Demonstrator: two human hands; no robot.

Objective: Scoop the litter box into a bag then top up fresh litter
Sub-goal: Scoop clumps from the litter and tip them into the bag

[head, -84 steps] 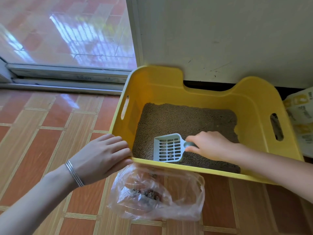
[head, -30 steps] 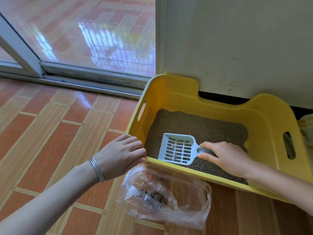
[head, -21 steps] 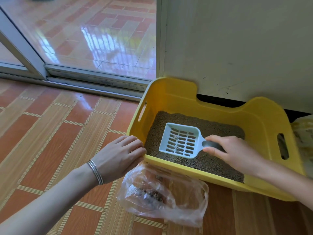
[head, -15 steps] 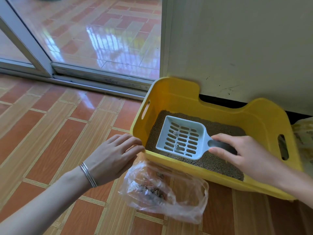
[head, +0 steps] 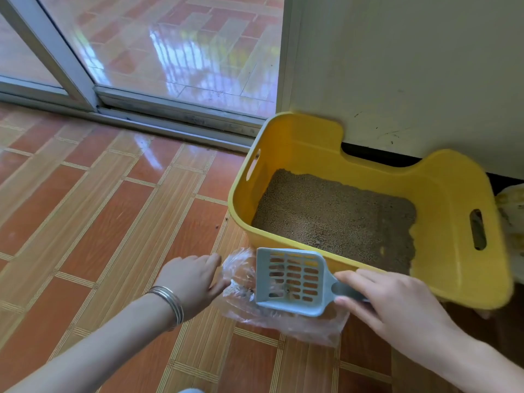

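Observation:
A yellow litter box (head: 450,194) with brown litter (head: 334,217) stands on the tiled floor against the wall. In front of its near rim lies a clear plastic bag (head: 283,321) with dark clumps inside. My right hand (head: 394,304) grips the handle of a pale blue slotted scoop (head: 292,282), which hovers over the bag, outside the box. A small clump sits in the scoop. My left hand (head: 192,282), with bangles on the wrist, holds the bag's left edge.
A pale litter sack (head: 513,217) shows at the right edge behind the box. A white wall panel (head: 411,66) rises behind the box. The sliding glass door's metal track (head: 170,123) crosses the floor at the upper left. Orange floor tiles (head: 99,222) spread to the left.
My right hand lifted the scoop out of the litter box and carried it toward me over the bag. My left hand shifted from the box's corner to the bag's edge.

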